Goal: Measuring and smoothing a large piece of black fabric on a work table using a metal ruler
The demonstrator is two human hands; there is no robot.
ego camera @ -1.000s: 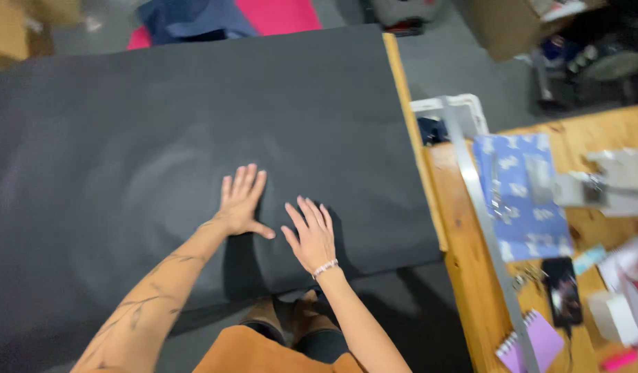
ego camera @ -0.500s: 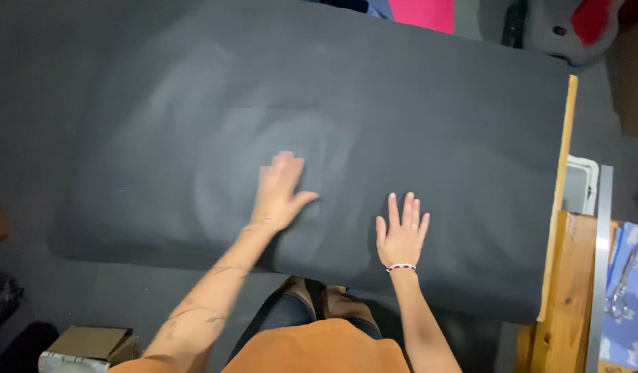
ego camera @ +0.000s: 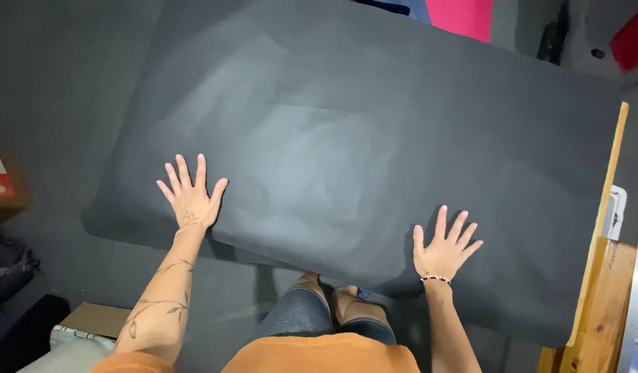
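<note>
Both hands have slid apart, left hand point(ego camera: 190, 199) and right hand point(ego camera: 443, 250) open, flat on black sheet point(ego camera: 374, 138)

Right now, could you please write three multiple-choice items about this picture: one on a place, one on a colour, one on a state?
1. Where is the left hand?
A. near the sheet's left edge
B. on the wooden board
C. on the cardboard box

2. What colour is the large flat sheet?
A. pink
B. dark grey
C. white

3. How is the right hand?
A. closed in a fist
B. gripping a tool
C. flat, fingers spread

Answers: 1 A, it lies by that edge; 2 B, its whole surface is dark grey; 3 C, its palm rests open.
</note>
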